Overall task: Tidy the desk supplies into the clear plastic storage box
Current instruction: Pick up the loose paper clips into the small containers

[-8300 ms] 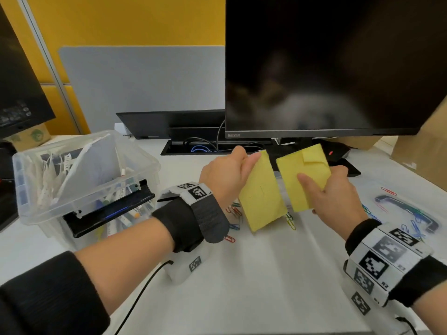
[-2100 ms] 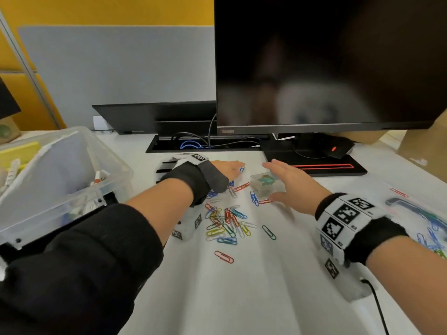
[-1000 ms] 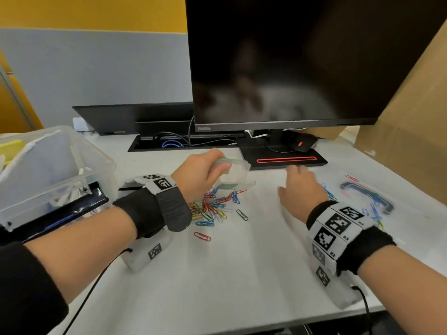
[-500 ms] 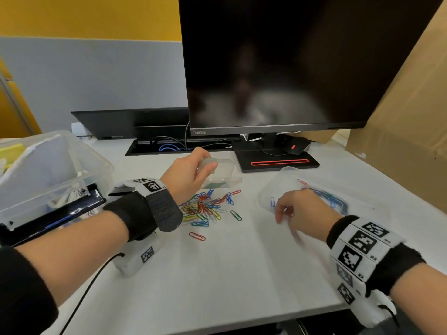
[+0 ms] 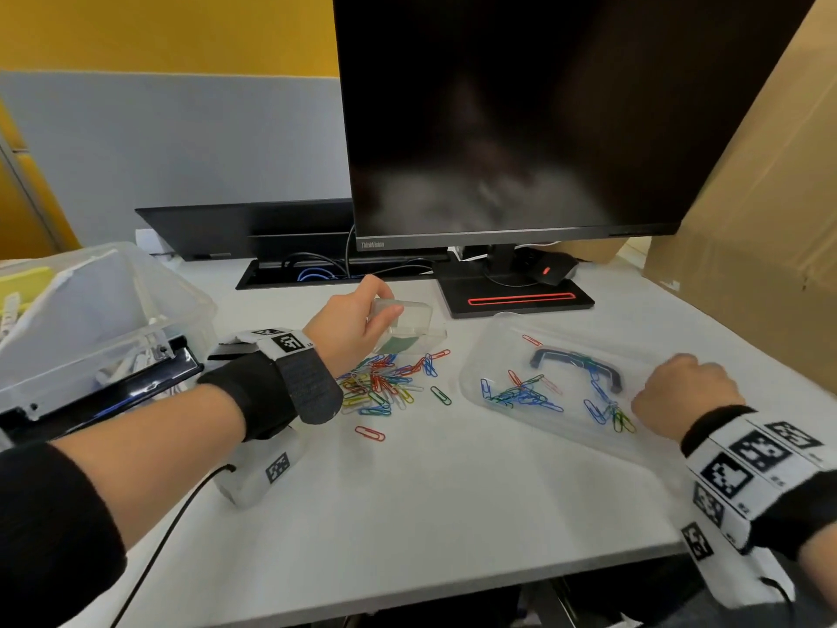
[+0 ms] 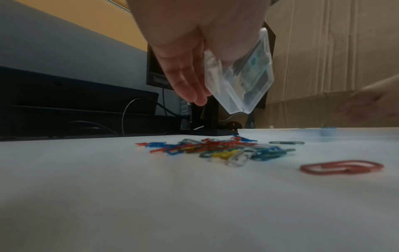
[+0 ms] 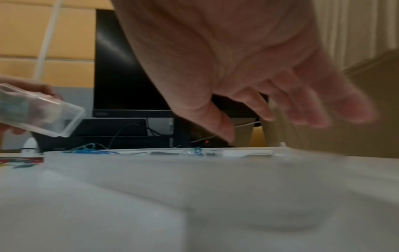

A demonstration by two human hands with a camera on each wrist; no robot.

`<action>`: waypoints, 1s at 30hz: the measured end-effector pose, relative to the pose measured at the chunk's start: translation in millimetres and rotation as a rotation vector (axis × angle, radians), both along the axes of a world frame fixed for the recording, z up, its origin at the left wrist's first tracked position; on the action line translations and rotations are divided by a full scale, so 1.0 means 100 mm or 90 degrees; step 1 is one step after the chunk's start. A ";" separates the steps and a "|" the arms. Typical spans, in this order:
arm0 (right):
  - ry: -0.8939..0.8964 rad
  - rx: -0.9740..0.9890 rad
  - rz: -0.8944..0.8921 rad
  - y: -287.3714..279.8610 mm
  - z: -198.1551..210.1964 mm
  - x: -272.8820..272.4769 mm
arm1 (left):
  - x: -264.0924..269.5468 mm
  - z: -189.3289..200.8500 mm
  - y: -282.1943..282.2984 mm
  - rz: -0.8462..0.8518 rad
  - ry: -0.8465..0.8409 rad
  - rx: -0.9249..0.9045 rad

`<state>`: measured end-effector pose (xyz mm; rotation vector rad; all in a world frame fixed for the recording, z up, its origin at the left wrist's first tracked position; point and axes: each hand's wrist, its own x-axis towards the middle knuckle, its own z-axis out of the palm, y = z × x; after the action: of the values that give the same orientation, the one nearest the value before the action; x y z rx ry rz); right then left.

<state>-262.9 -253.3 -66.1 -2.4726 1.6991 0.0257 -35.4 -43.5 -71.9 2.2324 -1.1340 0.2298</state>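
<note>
My left hand grips a small clear plastic case, tilted, just above a pile of coloured paper clips on the white desk. One red clip lies apart, nearer me. To the right lies a clear lid with a black handle and several clips on it. My right hand hovers over the lid's right edge, fingers loosely curled, holding nothing I can see. The clear storage box stands at the left, holding papers and pens.
A black monitor on its stand base fills the back, with a mouse and a cable tray behind the clips. A tall cardboard box walls off the right. A black clip folder lies under the storage box.
My left hand lifted the small case and keeps it over the clips. The lid with clips slid in toward the middle, and my right hand moved from its left side to its right edge.
</note>
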 end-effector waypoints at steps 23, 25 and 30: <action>-0.330 0.115 0.096 0.14 0.51 0.46 | 0.02 0.01 0.06 0.109 -0.121 0.172; -0.362 0.064 0.128 0.16 0.66 0.49 | 0.04 0.01 0.05 0.124 -0.126 0.162; -0.425 -0.055 0.188 0.29 0.83 0.56 | 0.06 -0.04 0.04 0.130 -0.092 0.146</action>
<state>-206.6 -224.5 16.8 -2.3703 1.0711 -0.7594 -29.1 -39.8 -75.6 2.5739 -1.0504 0.3661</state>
